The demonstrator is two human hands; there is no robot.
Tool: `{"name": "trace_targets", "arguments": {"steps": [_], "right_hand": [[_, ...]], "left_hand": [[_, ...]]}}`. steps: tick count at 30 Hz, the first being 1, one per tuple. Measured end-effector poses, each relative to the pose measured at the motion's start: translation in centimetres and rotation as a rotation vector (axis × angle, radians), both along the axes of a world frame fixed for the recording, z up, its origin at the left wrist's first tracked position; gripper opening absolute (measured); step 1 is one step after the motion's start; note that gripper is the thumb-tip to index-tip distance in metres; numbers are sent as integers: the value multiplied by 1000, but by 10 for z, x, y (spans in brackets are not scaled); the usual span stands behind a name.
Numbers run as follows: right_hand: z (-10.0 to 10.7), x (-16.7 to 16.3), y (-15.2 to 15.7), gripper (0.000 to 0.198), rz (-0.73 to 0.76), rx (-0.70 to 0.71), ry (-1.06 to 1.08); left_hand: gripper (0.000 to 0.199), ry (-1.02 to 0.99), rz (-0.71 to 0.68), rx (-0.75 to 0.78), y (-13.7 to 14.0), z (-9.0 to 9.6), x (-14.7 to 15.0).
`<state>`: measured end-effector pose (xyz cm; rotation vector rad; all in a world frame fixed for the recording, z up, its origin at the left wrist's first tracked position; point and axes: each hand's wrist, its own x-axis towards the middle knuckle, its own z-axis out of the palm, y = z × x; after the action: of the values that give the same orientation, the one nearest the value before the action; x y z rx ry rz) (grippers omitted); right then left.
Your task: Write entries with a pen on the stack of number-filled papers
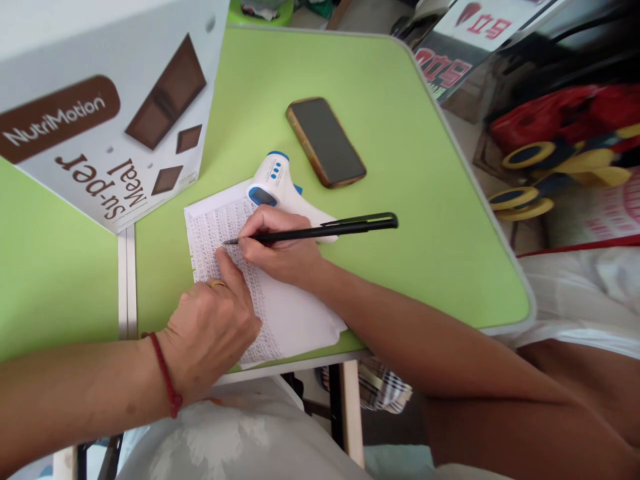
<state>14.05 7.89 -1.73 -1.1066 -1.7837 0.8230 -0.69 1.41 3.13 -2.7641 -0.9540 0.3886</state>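
Observation:
My left hand (215,320) rests on a sheet of paper (300,313) filled along its left part with small handwritten lines. Its index finger is stretched out to a spot in the writing, and the other fingers are folded under; I see nothing held. A ring and a red cord bracelet (163,373) are on it. Just beyond the fingertip, another person's hand (280,243), reaching in from the right, grips a black pen (325,230) with its tip at the page. My right hand is out of the picture. A white and blue forehead thermometer (280,183) lies partly behind the writing hand.
A phone in a brown case (327,143) lies on the green table (425,220). The large white NutriMotion box (165,40) stands at the left. Right of the table are yellow and dark blue scissors-like handles (525,157), a red bag (565,113) and the other person's body.

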Motion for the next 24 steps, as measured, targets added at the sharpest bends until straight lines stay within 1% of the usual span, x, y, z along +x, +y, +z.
{"name": "trace_targets", "arguments": {"steps": [5,12,19,24], "right_hand": [[0,0,0,10,-12,-18,-16],[-1,1,0,12,-9,32,-2],[-2,3,0,10,20,-14,-28],[-2,2,1,11,-39,21,-10]], "left_hand": [[62,6,1,4,0,0,-1],[61,1,-7,30,-1,-1,-1],[61,12,-15,15,0,0,0],[63,5,-9,14,1,0,-1]]}}
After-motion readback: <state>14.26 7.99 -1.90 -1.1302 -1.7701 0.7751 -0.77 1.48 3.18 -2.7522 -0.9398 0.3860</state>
